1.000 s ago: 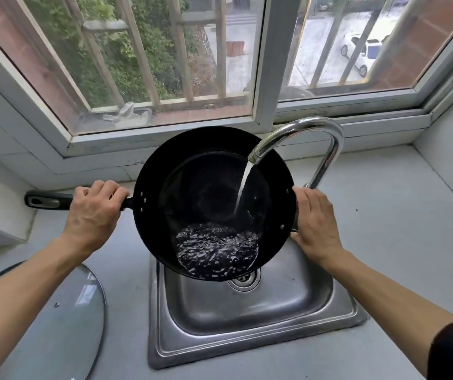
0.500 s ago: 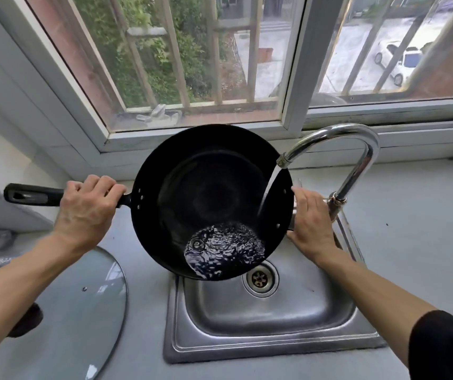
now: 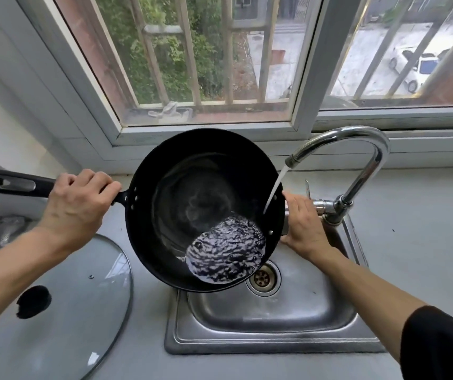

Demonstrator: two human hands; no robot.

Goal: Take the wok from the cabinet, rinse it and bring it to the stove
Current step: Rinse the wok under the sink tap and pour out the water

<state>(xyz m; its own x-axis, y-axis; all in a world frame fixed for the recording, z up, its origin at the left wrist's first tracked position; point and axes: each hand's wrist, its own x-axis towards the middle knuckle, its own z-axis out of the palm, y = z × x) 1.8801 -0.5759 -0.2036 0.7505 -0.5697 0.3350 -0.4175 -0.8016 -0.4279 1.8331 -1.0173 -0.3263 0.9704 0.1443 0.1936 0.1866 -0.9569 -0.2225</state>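
Nearest the camera, on the grey bench just left of the sink, lies a glass lid with a dark knob showing through it, flat and partly under the left forearm. Over the sink's left and rear part the black wok is held in the air, tilted so that its low side faces the camera and the drain; rippling water pools in that low part, directly above and beside the drain. The left hand, left of the sink, is wrapped round the wok's long black handle close to where it joins the bowl, knuckles up, with the handle's free end sticking out farther left. The right hand sits against the wok's opposite rim, over the sink's right rear corner, fingers fairly straight and pressed to the side; a small side grip may lie under the palm, but whether the fingers curl round it cannot be told. So the wok hangs between the two hands, carried at both ends. Behind the right hand, at the sink's back right corner, stands a chrome tap whose curved spout arches over to the wok's right rim, and a thin stream falls from it into the bowl. Beyond the sink runs a white-framed window with bars outside.
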